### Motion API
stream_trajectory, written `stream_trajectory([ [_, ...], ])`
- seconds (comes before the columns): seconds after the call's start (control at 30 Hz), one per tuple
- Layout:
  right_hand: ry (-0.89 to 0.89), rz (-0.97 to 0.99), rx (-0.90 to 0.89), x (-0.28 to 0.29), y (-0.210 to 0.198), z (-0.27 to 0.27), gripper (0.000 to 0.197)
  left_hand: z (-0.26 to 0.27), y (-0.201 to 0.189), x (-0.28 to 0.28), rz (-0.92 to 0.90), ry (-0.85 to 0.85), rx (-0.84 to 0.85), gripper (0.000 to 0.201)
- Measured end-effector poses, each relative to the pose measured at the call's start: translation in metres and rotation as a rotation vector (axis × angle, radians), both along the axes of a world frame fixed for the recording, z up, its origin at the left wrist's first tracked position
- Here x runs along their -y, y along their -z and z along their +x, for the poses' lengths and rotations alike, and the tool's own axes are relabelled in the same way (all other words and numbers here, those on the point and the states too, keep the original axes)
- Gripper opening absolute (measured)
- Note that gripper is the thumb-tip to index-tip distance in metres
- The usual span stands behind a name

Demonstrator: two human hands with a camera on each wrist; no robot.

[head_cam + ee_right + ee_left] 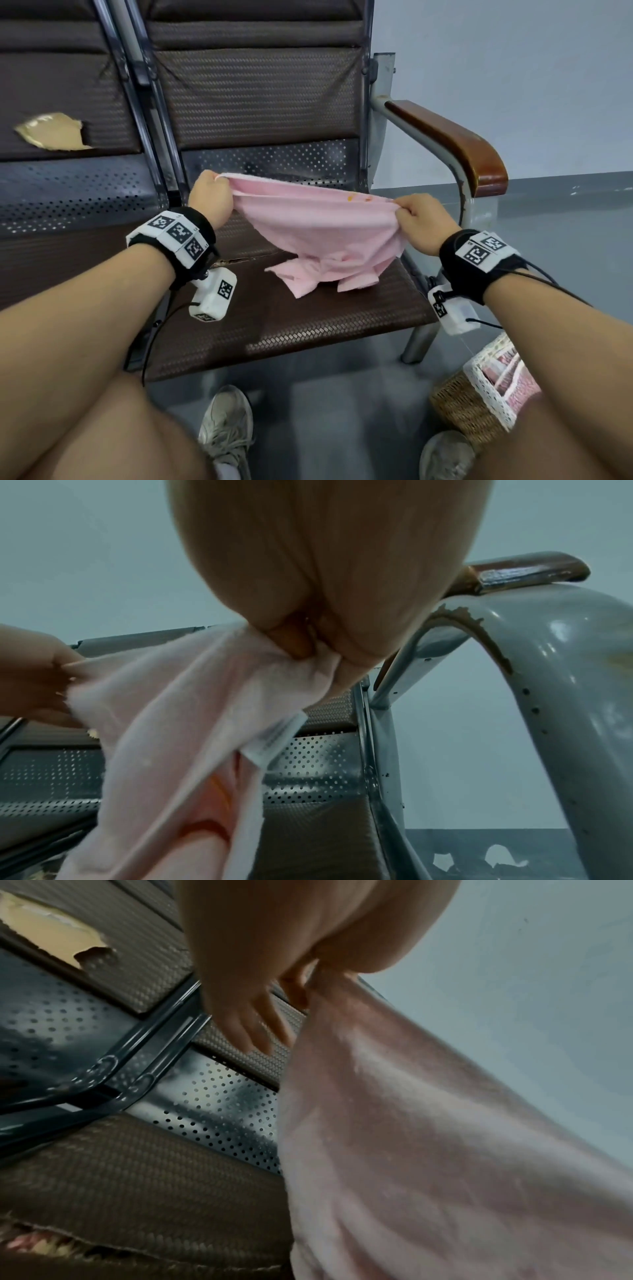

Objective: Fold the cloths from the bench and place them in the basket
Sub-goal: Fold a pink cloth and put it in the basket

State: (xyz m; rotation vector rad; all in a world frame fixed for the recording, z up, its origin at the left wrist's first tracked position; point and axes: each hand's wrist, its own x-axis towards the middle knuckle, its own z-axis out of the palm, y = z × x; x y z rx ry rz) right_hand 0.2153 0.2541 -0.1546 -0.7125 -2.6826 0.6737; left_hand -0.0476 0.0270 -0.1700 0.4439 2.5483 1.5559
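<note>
Head view: a wicker basket (pixel 459 407) sits on the floor nearest, lower right. Beyond, left hand (pixel 209 198) and right hand (pixel 423 219) each pinch the pink cloth's (pixel 318 226) top edge; its bottom rests mid-seat on the bench (pixel 308 322).

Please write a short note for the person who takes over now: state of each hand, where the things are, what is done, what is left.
Left hand: pinches the left top corner of the pink cloth.
Right hand: pinches the right top corner.
Cloth: stretched between the hands above the bench seat, its lower part crumpled on the seat.
Basket: on the floor by the right leg, with something pink already inside.
Done: cloth picked up by its corners.
Left: fold it and put it in the basket.
</note>
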Motion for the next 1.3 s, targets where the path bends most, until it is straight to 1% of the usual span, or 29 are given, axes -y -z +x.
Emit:
stream_trajectory([
  [0.07, 0.014, -0.004, -0.052, 0.002, -0.003, -0.003, 0.026, 0.001, 0.002, 0.001, 0.086, 0.059, 0.043, 0.030],
  [0.13, 0.043, -0.020, -0.110, 0.002, -0.008, -0.006, 0.018, 0.002, -0.004, 0.001, 0.150, 0.111, 0.034, 0.026],
  [0.2, 0.097, -0.104, -0.165, 0.000, -0.016, -0.005, 0.017, 0.003, -0.016, 0.002, 0.188, 0.133, 0.009, 0.031],
  [0.27, 0.127, -0.141, -0.142, -0.003, -0.026, -0.004, 0.021, 0.008, -0.028, 0.004, 0.216, 0.165, 0.020, 0.035],
  [0.3, 0.116, -0.096, -0.085, -0.006, -0.033, -0.004, 0.024, 0.012, -0.035, 0.005, 0.221, 0.214, 0.023, 0.034],
  [0.37, 0.068, 0.018, 0.007, -0.009, -0.047, -0.004, 0.027, 0.019, -0.049, 0.004, 0.180, 0.388, -0.008, 0.028],
  [0.43, 0.060, 0.058, -0.017, -0.011, -0.062, -0.003, 0.033, 0.022, -0.064, 0.005, 0.061, 0.561, -0.087, 0.020],
  [0.47, 0.071, 0.061, -0.055, -0.014, -0.069, -0.002, 0.037, 0.020, -0.070, 0.006, 0.027, 0.590, -0.109, 0.027],
  [0.5, 0.093, 0.066, -0.090, -0.016, -0.077, -0.002, 0.040, 0.019, -0.075, 0.008, 0.024, 0.580, -0.114, 0.031],
  [0.53, 0.118, 0.063, -0.124, -0.018, -0.084, -0.002, 0.041, 0.016, -0.078, 0.011, 0.048, 0.547, -0.128, 0.027],
  [0.6, 0.155, 0.020, -0.177, -0.018, -0.100, -0.003, 0.043, 0.012, -0.085, 0.017, 0.119, 0.458, -0.174, 0.012],
  [0.63, 0.160, -0.021, -0.198, -0.017, -0.107, -0.003, 0.042, 0.010, -0.090, 0.018, 0.157, 0.417, -0.183, 0.008],
  [0.67, 0.155, -0.070, -0.215, -0.015, -0.113, -0.003, 0.042, 0.010, -0.095, 0.020, 0.197, 0.393, -0.182, 0.010],
  [0.73, 0.143, -0.192, -0.246, -0.012, -0.125, -0.001, 0.042, 0.007, -0.106, 0.021, 0.258, 0.367, -0.175, 0.020],
  [0.77, 0.140, -0.256, -0.264, -0.009, -0.130, 0.000, 0.043, 0.005, -0.111, 0.022, 0.281, 0.336, -0.151, 0.034],
  [0.8, 0.139, -0.312, -0.282, -0.008, -0.134, 0.001, 0.045, 0.003, -0.117, 0.022, 0.302, 0.284, -0.102, 0.053],
  [0.83, 0.146, -0.364, -0.296, -0.006, -0.138, 0.002, 0.048, 0.001, -0.121, 0.021, 0.332, 0.229, -0.033, 0.062],
  [0.87, 0.158, -0.421, -0.313, -0.004, -0.141, 0.002, 0.051, 0.000, -0.126, 0.019, 0.366, 0.174, 0.038, 0.059],
  [0.9, 0.180, -0.486, -0.325, -0.002, -0.143, 0.002, 0.054, 0.000, -0.130, 0.015, 0.392, 0.127, 0.090, 0.049],
  [0.93, 0.206, -0.552, -0.342, 0.001, -0.145, 0.001, 0.053, 0.003, -0.134, 0.011, 0.408, 0.089, 0.124, 0.040],
  [1.0, 0.240, -0.680, -0.376, 0.009, -0.147, -0.002, 0.048, 0.014, -0.140, 0.000, 0.423, 0.056, 0.162, 0.035],
  [1.07, 0.235, -0.780, -0.390, 0.019, -0.150, -0.008, 0.039, 0.033, -0.145, -0.014, 0.451, 0.079, 0.195, 0.033],
  [1.17, 0.200, -0.864, -0.378, 0.037, -0.152, -0.019, 0.036, 0.073, -0.148, -0.036, 0.513, 0.229, 0.255, 0.032],
  [1.27, 0.133, -0.897, -0.356, 0.053, -0.154, -0.028, 0.022, 0.114, -0.141, -0.049, 0.446, 0.421, 0.157, 0.037],
  [1.3, 0.117, -0.941, -0.360, 0.056, -0.155, -0.029, 0.026, 0.124, -0.138, -0.051, 0.413, 0.474, 0.114, 0.037],
])
